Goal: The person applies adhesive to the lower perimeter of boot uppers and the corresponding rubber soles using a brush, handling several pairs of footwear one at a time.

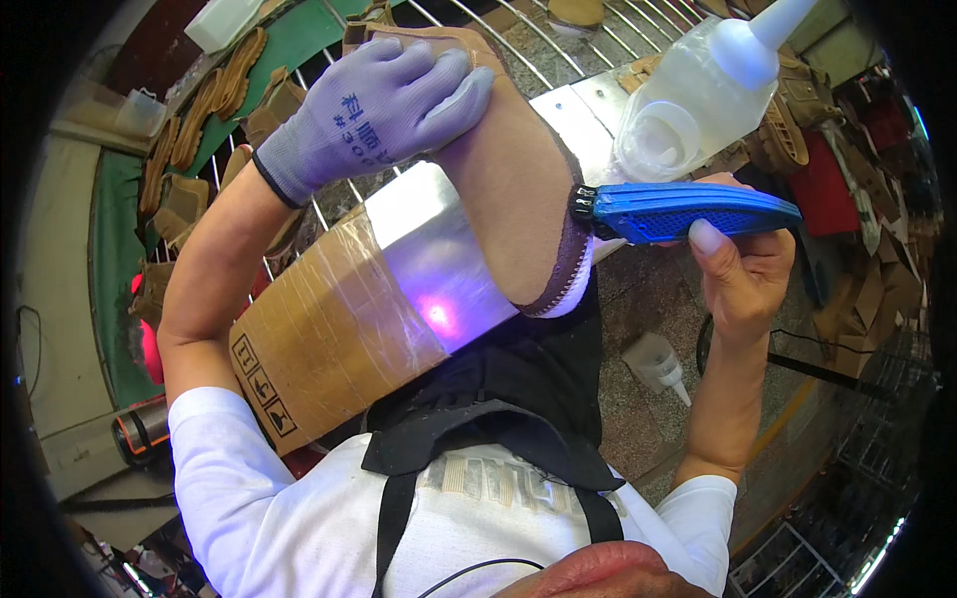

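Observation:
My left hand point(389, 115), in a grey-lavender knit glove, is closed around the upper part of a tan suede shoe point(503, 189). The shoe's toe points down toward me. A dark brown band runs along its edge, with white stitching at the toe. In my bare right hand point(743, 264) is a flat blue-handled tool point(693, 211) with a black ridged end, the thumb pressed against its side. That black end meets the shoe's right edge, at the brown band. What the tool's tip is like is hidden against the shoe.
Under the shoe, a metal plate point(409, 214) and a taped cardboard piece point(329, 329) lie across a wire rack point(548, 70). A translucent squeeze bottle point(698, 100) stands at right; a smaller bottle point(658, 364) is lower down. Soles point(239, 75) and shoes line the left.

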`<state>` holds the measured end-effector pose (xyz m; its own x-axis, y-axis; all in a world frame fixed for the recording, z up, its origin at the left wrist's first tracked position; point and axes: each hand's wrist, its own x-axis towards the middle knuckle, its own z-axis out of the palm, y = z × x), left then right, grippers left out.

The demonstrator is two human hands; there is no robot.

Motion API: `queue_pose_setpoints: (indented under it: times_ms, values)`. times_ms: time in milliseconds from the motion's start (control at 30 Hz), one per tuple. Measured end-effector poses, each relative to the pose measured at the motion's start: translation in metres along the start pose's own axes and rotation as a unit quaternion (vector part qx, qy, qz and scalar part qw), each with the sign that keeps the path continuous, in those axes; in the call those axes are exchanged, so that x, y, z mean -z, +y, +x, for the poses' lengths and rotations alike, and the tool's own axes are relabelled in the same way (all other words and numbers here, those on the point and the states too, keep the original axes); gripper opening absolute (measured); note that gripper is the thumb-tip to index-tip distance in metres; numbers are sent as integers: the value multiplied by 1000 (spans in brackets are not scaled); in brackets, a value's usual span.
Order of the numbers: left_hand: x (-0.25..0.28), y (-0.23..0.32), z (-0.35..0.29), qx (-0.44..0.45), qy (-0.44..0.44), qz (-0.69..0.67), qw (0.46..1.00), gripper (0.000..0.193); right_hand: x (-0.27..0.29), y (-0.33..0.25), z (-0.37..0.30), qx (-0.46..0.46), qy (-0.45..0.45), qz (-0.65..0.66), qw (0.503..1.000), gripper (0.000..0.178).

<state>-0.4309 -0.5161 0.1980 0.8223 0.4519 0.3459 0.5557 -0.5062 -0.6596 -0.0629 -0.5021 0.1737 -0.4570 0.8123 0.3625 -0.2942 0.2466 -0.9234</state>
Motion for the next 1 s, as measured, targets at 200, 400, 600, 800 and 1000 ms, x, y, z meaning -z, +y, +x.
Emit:
queue_pose_setpoints:
  times_ms: [200,400,600,800,1000]
  values:
    - [-1,-1,1,-15,-21,-6,1000,49,15,-3,11,16,-89,-43,995,29]
    - [4,-3,16,-19,-62,-9,998,62,30,-9,21,82,-165,-77,980,27]
    - [2,-3,24,11,-78,-65,995,79,34,-26,17,129,-176,-143,965,31]
    - [27,-5,63,45,-185,-141,971,31,45,-51,11,192,-195,-276,921,35]
    - [26,-8,76,49,-138,-197,969,50,40,-65,-3,188,-135,-338,912,35]
